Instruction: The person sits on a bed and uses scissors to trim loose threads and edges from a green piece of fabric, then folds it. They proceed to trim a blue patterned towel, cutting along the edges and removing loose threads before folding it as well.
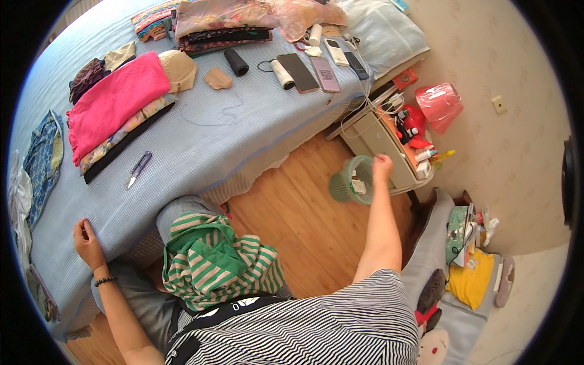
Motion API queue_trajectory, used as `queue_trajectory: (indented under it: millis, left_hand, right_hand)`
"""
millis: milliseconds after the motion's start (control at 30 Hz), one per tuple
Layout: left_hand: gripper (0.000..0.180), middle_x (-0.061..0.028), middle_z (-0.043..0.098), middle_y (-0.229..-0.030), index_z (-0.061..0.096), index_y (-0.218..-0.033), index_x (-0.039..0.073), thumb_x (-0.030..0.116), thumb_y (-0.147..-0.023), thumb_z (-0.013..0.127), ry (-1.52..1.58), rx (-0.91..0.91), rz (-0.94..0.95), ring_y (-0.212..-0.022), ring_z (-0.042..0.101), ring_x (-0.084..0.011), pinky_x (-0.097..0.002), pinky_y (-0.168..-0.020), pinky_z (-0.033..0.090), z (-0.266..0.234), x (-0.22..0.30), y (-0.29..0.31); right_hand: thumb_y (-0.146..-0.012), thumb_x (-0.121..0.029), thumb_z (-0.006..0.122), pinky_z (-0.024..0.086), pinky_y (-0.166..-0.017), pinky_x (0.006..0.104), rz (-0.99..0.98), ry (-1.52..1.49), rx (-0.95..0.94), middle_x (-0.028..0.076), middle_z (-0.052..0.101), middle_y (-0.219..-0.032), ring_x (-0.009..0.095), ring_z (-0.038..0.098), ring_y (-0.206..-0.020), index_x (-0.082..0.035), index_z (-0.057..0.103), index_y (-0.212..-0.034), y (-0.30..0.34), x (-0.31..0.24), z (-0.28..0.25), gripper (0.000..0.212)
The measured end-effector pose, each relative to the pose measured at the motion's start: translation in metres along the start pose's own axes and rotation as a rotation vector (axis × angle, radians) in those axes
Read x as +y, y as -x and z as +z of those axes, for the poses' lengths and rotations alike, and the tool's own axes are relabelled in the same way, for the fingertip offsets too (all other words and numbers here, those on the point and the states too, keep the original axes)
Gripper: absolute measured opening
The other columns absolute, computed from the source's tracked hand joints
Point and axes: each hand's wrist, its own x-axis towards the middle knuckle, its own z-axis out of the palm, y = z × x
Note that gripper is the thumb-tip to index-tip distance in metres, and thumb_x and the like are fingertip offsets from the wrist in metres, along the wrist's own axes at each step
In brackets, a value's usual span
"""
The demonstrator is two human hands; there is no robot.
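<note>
Your right hand [382, 165] bunches by the green bin's [338, 187] rim; your left hand [89, 244] half-curls on the bed [188, 158]. I can't tell if either pinches anything. The striped garment [222, 261] on your lap [145, 297] looks light, limp: grip gathered folds.

Bright, soft light washed the bedspread [97, 42] pale toward the upper left, while glare streaked the red lampshade [439, 106]. Fisheye distortion bowed straight edges, and black vignetting swallowed the corners.
</note>
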Motion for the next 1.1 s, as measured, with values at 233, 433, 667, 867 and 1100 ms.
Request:
queue_trajectory:
  millis: [233, 433, 667, 867, 1100]
  left_hand:
    - [0.014, -0.0049, 0.064, -0.087, 0.065, -0.097, 0.003, 0.013, -0.094, 0.056, 0.006, 0.000, 0.000, -0.070, 0.056, -0.0134, -0.0259, -0.064, 0.046, -0.004, 0.002, 0.000]
    - [0.014, -0.0053, 0.064, -0.086, 0.064, -0.097, 0.003, 0.014, -0.093, 0.057, 0.043, 0.008, 0.033, -0.071, 0.056, -0.0137, -0.0262, -0.066, 0.046, -0.004, 0.012, 0.000]
    - [0.014, -0.0054, 0.064, -0.087, 0.064, -0.097, 0.003, 0.014, -0.093, 0.057, 0.022, -0.006, -0.022, -0.072, 0.056, -0.0133, -0.0263, -0.066, 0.046, -0.005, 0.010, -0.001]
    - [0.017, -0.0062, 0.065, -0.090, 0.065, -0.100, 0.004, 0.017, -0.094, 0.056, 0.005, -0.039, -0.070, -0.074, 0.058, -0.0151, -0.0278, -0.069, 0.047, -0.002, 0.008, 0.001]
    - [0.017, -0.0067, 0.066, -0.091, 0.065, -0.100, 0.003, 0.017, -0.094, 0.055, -0.049, 0.005, 0.039, -0.075, 0.060, -0.0169, -0.0284, -0.067, 0.048, -0.012, 0.000, -0.005]
  right_hand:
    - [-0.076, -0.008, 0.068, 0.050, -0.068, 0.0288, -0.461, -0.478, -0.344, 0.010, 0.067, -0.079, 0.016, 0.063, -0.072, 0.000, 0.068, -0.089, 0.117, -0.278, 0.121, 0.016]
    - [-0.072, -0.008, 0.071, 0.050, -0.071, 0.0383, -0.597, -0.208, -0.289, 0.012, 0.062, -0.083, 0.028, 0.061, -0.076, -0.002, 0.067, -0.081, 0.133, -0.340, 0.207, 0.012]
    - [-0.084, -0.013, 0.058, 0.047, -0.073, 0.0453, -0.690, -0.061, -0.172, 0.017, 0.059, -0.090, 0.037, 0.058, -0.084, 0.000, 0.058, -0.081, 0.136, -0.330, 0.205, 0.014]
    - [-0.092, -0.023, 0.048, 0.046, -0.069, 0.0516, -0.499, 0.138, -0.091, 0.024, 0.061, -0.080, 0.044, 0.058, -0.078, 0.000, 0.058, -0.081, 0.100, -0.191, 0.107, 0.027]
    - [-0.086, -0.033, 0.061, 0.042, -0.057, 0.0466, -0.108, 0.386, 0.152, 0.020, 0.058, -0.058, 0.036, 0.056, -0.054, 0.000, 0.061, -0.059, 0.055, -0.045, -0.028, 0.043]
